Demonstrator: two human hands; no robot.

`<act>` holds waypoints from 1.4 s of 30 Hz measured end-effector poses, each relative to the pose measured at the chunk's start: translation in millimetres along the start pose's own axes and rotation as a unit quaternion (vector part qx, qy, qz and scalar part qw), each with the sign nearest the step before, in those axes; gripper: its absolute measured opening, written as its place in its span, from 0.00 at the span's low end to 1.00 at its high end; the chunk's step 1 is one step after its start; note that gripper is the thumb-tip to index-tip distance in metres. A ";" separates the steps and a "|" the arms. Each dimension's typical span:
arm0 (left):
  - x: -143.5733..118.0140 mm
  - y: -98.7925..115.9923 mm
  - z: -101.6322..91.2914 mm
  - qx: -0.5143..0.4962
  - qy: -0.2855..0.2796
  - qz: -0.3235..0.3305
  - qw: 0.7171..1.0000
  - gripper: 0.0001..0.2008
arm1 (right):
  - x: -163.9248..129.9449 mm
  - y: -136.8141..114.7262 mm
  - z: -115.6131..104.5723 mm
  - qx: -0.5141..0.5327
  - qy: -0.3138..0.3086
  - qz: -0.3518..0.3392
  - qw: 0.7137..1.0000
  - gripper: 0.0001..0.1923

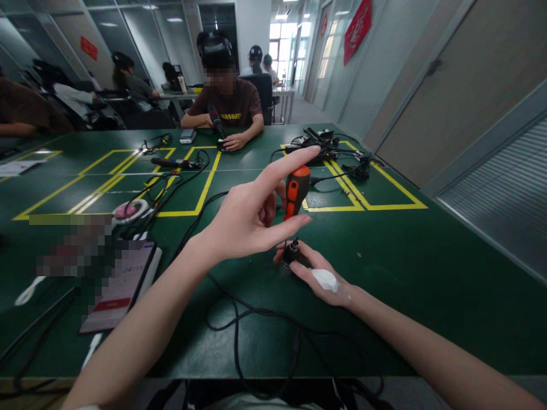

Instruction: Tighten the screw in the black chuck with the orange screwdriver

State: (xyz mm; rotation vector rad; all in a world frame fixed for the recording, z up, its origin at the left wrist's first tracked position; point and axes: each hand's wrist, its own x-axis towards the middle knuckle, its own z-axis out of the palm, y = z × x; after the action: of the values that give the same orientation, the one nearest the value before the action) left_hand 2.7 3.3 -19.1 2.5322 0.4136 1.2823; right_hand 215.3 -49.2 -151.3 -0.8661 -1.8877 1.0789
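An orange-and-black screwdriver point(298, 192) stands nearly upright in front of me, its thin shaft pointing down. My left hand point(248, 219) is at its handle: the index finger stretches over the top, the thumb lies along the lower end, and the other fingers curl behind it, partly hidden. Below, my right hand point(318, 270) pinches a small dark cylindrical part point(291, 253) with a threaded-looking top, low at the green table. The shaft comes down at the left side of this part; whether its tip touches is hidden. A white patch sits on my right hand near the wrist.
Black cables point(265, 312) loop across the green table point(405, 273). A phone point(123, 285) lies at the left, near a roll of tape point(130, 210). Ahead are a dark-handled tool point(175, 163), a cable heap point(318, 142) and a seated person point(233, 108) handling a tool.
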 end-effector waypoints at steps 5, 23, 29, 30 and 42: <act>0.6 2.9 -0.5 -0.036 -0.012 -0.010 0.999 0.35 | 0.3 -0.5 0.0 0.003 -0.002 -0.001 1.000 0.20; 2.0 4.0 -1.7 -0.021 -0.007 0.003 1.000 0.33 | -0.5 4.9 0.1 0.017 -0.007 -0.002 1.000 0.23; 1.7 2.5 -0.7 -0.014 0.006 0.001 1.000 0.30 | -1.1 8.2 -0.3 0.015 -0.005 -0.013 1.000 0.25; 1.5 2.4 -0.6 -0.011 0.008 0.002 1.000 0.30 | -1.5 8.1 -0.5 0.016 -0.005 -0.016 1.000 0.26; 1.3 4.5 0.4 -0.006 0.018 0.003 1.000 0.32 | -1.3 7.8 -0.2 0.018 -0.005 -0.013 1.000 0.22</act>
State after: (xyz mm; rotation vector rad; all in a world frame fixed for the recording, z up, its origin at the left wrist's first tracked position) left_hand 4.3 -0.4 -16.7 2.5053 0.4037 1.3308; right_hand 217.4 -47.1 -158.6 -0.8164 -1.8772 1.0991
